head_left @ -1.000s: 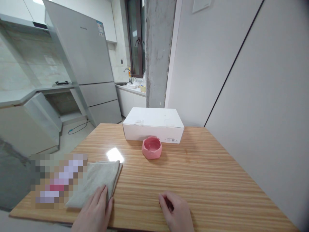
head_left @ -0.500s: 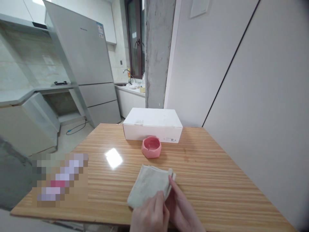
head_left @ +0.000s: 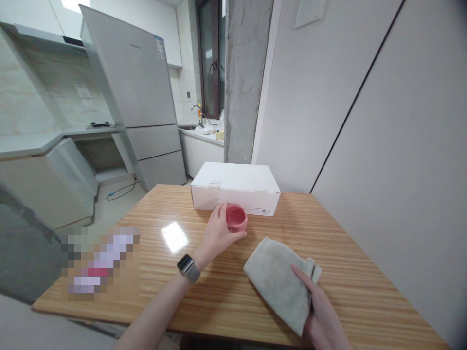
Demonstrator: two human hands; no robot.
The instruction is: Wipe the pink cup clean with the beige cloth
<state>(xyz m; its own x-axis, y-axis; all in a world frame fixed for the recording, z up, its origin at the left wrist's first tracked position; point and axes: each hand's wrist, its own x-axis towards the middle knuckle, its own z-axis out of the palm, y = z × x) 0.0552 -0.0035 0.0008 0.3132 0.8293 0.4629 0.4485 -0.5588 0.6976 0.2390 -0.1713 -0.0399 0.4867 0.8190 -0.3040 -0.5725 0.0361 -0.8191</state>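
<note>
A pink faceted ashtray (head_left: 236, 219) stands on the wooden table, close in front of the white box. My left hand (head_left: 220, 229), with a watch on its wrist, is wrapped round the ashtray's left and near sides. Its thumb lies along the near rim; some fingertips are hidden behind the ashtray. In my right hand (head_left: 323, 308) is a folded grey-green cloth (head_left: 279, 279), gripped at its right edge with the thumb on top. The fingers beneath the cloth are mostly hidden.
The white box (head_left: 235, 189) sits at the table's far edge. A blurred-out patch (head_left: 105, 262) covers something at the table's left. The wooden table (head_left: 365, 291) runs up to a white wall on the right. A fridge (head_left: 134, 87) and sink counter stand beyond.
The folded cloth went from under my left hand on the left to my right hand on the right. My left hand then reached forward and took hold of the ashtray.
</note>
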